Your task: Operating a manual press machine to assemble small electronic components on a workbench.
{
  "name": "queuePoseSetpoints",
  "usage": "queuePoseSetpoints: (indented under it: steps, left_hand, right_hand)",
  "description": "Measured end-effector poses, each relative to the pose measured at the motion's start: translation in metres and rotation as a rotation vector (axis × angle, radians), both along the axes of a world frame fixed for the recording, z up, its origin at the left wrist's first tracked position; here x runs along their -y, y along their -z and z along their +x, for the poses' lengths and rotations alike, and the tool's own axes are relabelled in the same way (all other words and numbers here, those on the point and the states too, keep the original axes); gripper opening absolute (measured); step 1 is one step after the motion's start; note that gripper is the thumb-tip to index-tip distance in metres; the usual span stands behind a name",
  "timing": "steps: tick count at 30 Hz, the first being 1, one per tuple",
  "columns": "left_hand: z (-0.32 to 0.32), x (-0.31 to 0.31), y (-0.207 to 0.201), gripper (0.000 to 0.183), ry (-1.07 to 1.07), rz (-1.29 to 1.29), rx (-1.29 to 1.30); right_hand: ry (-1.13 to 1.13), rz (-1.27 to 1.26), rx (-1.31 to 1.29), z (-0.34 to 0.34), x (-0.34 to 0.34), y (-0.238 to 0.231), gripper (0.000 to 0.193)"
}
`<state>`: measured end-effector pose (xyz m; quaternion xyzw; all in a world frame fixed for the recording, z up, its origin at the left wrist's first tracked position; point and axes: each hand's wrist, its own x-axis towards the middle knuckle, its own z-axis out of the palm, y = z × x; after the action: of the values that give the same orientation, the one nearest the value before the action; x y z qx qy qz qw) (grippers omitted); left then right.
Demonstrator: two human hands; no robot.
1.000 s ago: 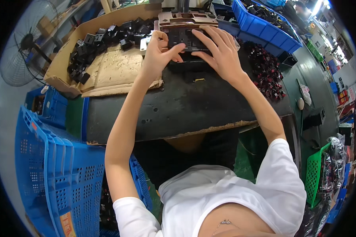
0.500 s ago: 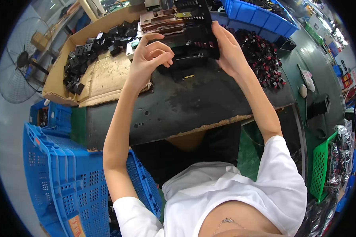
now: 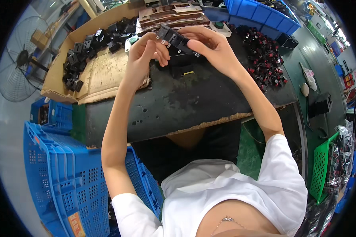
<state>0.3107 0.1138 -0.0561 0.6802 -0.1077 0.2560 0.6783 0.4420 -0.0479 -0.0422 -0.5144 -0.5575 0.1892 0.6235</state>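
My right hand point(image 3: 215, 49) grips a long black plastic part point(image 3: 176, 38) with metal tabs along its near side, thumb on top and fingers behind. The part is tilted, its left end higher in the picture. Close to that end is my left hand point(image 3: 144, 53), its fingers curled in; whatever they hold, if anything, is hidden. Beneath the hands, a dark fixture point(image 3: 182, 65) with a small yellow label sits on the table. Just behind stands a brown, layered metal block point(image 3: 170, 15), flanked by a green button point(image 3: 133, 40) and another green button point(image 3: 218, 25).
A cardboard box point(image 3: 106, 75) with black plastic housings point(image 3: 77, 59) lies at left on the dark worktable point(image 3: 166, 106). Red-and-black small parts point(image 3: 261, 59) are heaped at right, before a blue bin point(image 3: 261, 17). Blue crates point(image 3: 75, 173) stand left of my lap; a green basket point(image 3: 322, 170) is far right.
The black part, which stood upright and looked large in my right hand, is now lower and tilted between both hands. My right hand has moved left, uncovering the right green button.
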Motion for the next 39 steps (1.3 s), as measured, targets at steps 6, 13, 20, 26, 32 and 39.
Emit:
queuePoseSetpoints:
  steps: [6,13,20,26,32,39]
  left_hand:
    - [0.000,0.003,-0.006,0.041,-0.019,-0.093,-0.102]
    - [0.001,0.016,-0.007,0.033,-0.211,-0.007,-0.185]
    - [0.004,0.018,-0.001,0.030,-0.349,0.080,-0.021]
    - [0.004,0.012,0.001,0.035,-0.488,0.174,0.090]
    - [0.005,0.007,0.003,0.038,-0.491,0.175,0.168]
    - [0.004,0.004,-0.002,0.038,-0.418,0.207,0.217]
  right_hand:
    - [0.517,0.290,0.902,0.002,-0.002,-0.001,0.042]
    - [0.651,0.322,1.067,-0.001,-0.001,0.004,0.048]
    - [0.741,0.410,1.101,0.008,-0.006,0.001,0.053]
    - [0.591,0.304,0.710,0.027,-0.007,0.006,0.048]
    - [0.490,0.237,0.532,0.022,-0.005,0.005,0.033]
    - [0.517,0.234,0.552,0.027,-0.003,0.006,0.033]
